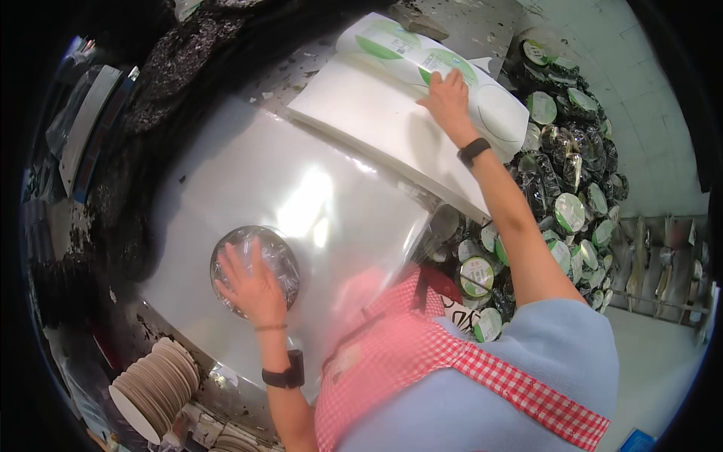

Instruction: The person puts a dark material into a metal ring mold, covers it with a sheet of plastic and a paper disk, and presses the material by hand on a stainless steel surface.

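My left hand [252,285] lies with spread fingers on a round, flat package [289,260] wrapped in clear film, dark at its rim. The package rests on a shiny, film-covered work surface [203,181]. Farther off to the right, my right hand [449,105] has its fingers bent and closed at a curled label sheet [369,34] with round green-and-white labels. One circle on that sheet, right of my hand, is blank white. Beneath the sheet is a thick white stack of sheets [354,98]. The exact grip of my right fingertips is hard to see.
A large heap of round wrapped packages [568,211] with green-and-white labels fills the right side. Black plastic [181,71] is bunched at the far left. Stacked beige discs [158,388] lie at the near left. A wire rack [663,271] stands at the far right.
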